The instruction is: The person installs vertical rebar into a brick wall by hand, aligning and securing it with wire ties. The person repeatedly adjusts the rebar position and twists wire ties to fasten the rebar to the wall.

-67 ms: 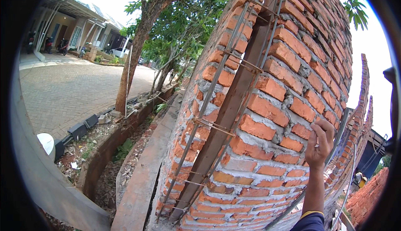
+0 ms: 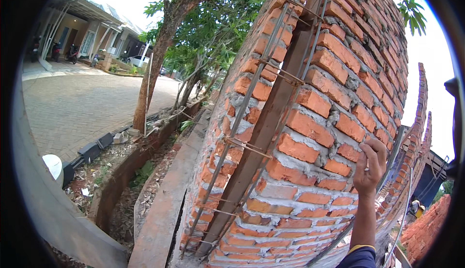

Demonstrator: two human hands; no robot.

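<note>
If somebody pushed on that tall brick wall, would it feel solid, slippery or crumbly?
The brick wall would probably feel stiff and heavy, with its many bricks bedded in mortar. It seems unlikely to be slippery, since the mortar bulges roughly between courses. Some bricks might chip, as their edges look uneven.

At left, grey paving is bordered by a dirt strip strewn with debris, where dark blocks are lined up and a white scrap is seen. Toward the lower left, a trench is littered with leaves and flanked by a concrete ledge. In the upper left, motorcycles are parked on a paler floor.
</note>
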